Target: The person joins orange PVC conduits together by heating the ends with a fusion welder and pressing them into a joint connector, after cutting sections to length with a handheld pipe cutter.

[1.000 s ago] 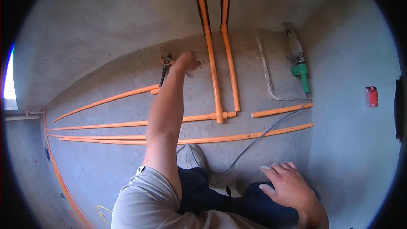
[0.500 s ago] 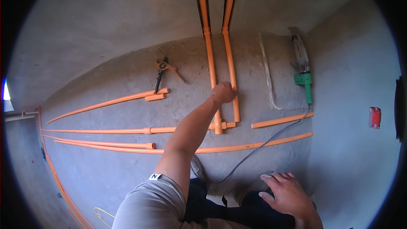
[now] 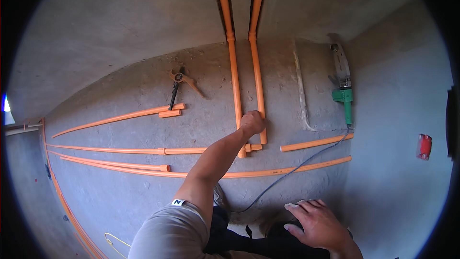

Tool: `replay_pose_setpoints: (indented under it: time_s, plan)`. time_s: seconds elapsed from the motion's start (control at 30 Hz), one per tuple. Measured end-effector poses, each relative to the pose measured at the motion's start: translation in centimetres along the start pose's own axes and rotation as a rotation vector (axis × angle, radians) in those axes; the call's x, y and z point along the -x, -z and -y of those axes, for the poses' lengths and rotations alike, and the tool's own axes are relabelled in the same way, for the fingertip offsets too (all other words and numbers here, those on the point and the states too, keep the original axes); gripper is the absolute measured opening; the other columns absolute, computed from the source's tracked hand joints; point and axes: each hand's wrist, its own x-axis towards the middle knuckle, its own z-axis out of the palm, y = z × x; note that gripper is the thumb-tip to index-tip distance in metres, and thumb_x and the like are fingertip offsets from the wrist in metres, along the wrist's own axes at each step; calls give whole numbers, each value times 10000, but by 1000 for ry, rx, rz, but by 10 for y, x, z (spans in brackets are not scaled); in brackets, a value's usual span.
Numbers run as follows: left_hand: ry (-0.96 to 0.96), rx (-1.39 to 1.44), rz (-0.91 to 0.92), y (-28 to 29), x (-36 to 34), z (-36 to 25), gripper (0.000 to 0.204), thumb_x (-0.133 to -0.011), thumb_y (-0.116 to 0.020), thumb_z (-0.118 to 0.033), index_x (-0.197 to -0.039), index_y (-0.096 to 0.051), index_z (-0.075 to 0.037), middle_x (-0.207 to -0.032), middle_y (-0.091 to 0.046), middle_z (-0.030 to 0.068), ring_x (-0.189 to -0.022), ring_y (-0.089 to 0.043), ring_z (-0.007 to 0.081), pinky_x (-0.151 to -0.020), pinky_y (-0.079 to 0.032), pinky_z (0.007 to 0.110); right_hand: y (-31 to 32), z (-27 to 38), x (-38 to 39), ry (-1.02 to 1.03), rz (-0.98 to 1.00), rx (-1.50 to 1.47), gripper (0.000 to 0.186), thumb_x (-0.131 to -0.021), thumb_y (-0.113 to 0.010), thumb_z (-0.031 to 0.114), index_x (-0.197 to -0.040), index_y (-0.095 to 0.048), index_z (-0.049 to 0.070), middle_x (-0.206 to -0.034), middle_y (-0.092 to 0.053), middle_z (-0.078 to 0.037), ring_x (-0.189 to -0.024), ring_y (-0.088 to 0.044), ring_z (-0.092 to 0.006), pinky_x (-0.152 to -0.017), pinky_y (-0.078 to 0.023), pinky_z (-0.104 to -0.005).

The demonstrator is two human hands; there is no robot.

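Note:
Two orange pipes come down the wall and run along the floor toward me. My left hand point(image 3: 253, 123) reaches out and is closed on the right-hand orange pipe point(image 3: 258, 81), a little above its free end. Beside it, the left-hand orange pipe point(image 3: 234, 72) passes behind my wrist to a tee fitting point(image 3: 242, 152), which my forearm partly hides. The fingertips on the pipe are hidden from view. Over my right knee my right hand point(image 3: 316, 223) is open, its fingers apart and nothing in it.
A green-handled pipe welding tool point(image 3: 343, 95) lies by the right wall, its grey cord point(image 3: 287, 177) trailing over the pipes toward my feet. Pipe cutters point(image 3: 179, 79) rest against a short orange pipe piece point(image 3: 170, 113). Long orange pipes point(image 3: 115, 150) cross the floor leftward.
My left hand has moved down along the right-hand pipe, toward its near end. The view has shifted slightly. My right hand stays over the knee, fingers apart.

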Motion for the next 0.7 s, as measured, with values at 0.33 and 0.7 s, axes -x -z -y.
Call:
replay_pose_setpoints:
  time_s: [0.33, 0.7]
  plan:
    - [13, 55, -24, -10, -3, -2, 499, -882, -689, -462, -1144, -725, -39, -1224, -694, 214, -1155, -668, 369, -987, -547, 444, -2, -9, 15, -26, -33, -24, 473, -909, -706, 337, -1270, -633, 41, -1085, -671, -136, -1042, -641, -308, -961, -460, -433]
    - [-29, 12, 97, -7, -26, 5, 510, -923, -680, -462, -1035, -727, 34, -944, -758, 192, -933, -751, 280, -882, -581, 394, 1, -6, 26, 47, -108, -48, 499, -876, -742, 282, -1287, -617, 28, -1065, -632, -116, -998, -617, -292, -905, -454, -433]
